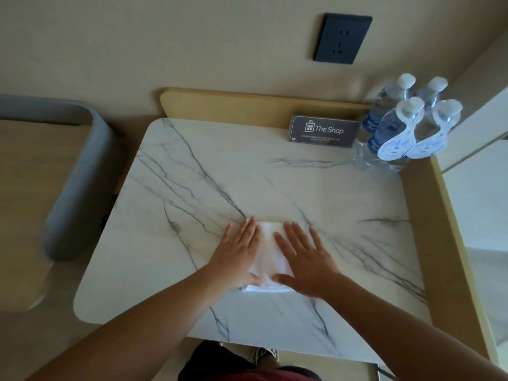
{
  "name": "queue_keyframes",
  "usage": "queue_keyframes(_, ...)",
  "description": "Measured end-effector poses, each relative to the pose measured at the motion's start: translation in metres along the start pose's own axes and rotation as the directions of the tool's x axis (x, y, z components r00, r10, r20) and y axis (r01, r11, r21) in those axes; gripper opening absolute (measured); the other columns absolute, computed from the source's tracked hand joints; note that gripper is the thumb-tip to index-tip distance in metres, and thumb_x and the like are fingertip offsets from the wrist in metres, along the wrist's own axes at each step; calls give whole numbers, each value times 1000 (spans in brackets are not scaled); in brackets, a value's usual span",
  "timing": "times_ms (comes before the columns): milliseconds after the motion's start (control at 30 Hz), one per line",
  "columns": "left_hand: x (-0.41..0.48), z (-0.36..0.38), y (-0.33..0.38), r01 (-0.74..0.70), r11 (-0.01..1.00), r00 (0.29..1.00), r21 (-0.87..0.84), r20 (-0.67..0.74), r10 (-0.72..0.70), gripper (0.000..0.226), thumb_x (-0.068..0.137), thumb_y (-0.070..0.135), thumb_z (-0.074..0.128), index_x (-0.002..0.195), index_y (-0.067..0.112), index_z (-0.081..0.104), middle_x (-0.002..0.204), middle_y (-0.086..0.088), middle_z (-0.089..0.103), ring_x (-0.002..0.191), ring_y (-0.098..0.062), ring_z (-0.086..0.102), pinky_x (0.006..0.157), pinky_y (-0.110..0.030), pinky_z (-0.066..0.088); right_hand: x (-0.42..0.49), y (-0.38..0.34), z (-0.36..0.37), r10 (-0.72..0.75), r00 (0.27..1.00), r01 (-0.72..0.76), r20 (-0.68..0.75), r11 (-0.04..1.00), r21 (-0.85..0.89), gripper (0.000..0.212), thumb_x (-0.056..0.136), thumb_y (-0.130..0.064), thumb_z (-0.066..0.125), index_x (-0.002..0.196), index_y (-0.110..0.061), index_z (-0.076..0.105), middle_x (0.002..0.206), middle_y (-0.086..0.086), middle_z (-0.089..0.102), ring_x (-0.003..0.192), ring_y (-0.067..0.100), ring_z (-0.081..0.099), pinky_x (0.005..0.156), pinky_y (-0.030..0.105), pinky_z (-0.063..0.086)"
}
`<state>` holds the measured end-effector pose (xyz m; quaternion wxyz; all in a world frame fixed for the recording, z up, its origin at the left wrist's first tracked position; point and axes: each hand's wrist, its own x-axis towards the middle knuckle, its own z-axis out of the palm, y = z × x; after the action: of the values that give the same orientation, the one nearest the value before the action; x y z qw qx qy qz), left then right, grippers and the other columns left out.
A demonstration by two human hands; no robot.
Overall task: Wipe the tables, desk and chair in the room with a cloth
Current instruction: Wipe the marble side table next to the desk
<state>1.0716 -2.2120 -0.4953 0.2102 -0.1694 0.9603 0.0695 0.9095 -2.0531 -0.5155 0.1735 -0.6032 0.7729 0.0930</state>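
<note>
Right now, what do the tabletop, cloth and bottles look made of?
Tabletop: marble or marble-look laminate, cannot tell which; white with grey veins, smooth, faint sheen. Cloth: soft white textile, possibly terry; it folds and bunches at its near edge. Bottles: clear plastic, see-through walls, white caps, blue labels.

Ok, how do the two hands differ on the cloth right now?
The left hand holds its fingers close together; the right hand fans its fingers apart. The left hand rests on the left side of the cloth, the right hand on its right side. Both lie flat, palms down, pressing the cloth onto the marble table.
</note>
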Motion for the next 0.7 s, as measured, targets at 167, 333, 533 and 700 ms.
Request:
queue_keyframes(167,-3,4,9,25,999,995,-27,102,-22,131,77,69,67,157,7,-15,163,-11,-30,150,-25,-28,121,-59,-6,-1,24,-4,-144,989,146,43,988,-41,101,83,-78,40,153,-6,42,164,18,29,151,36,29,116,51,19)
queue_keyframes(333,6,5,-4,63,994,987,-88,150,-49,133,76,73,66,156,13,-22,151,-1,-45,145,-20,-36,121,-59,-6,15,26,-3,-120,982,128,144,991,-45,106,83,-83,34,155,-6,36,162,21,31,149,38,32,115,57,19)
queue_keyframes(533,20,-3,-24,85,992,984,-89,164,-70,137,74,70,70,155,17,-26,156,2,-42,148,-18,-33,121,-57,-5,39,29,-8,-148,979,157,139,986,-55,108,83,-86,29,157,-8,34,165,19,28,152,35,28,116,59,17)
queue_keyframes(700,32,-13,-50,116,987,982,-113,163,-96,138,73,68,73,156,18,-25,159,4,-39,148,-15,-32,122,-58,-3,73,23,-35,-175,978,189,115,975,-122,116,77,-87,17,160,-6,21,167,22,15,155,32,6,120,54,3)
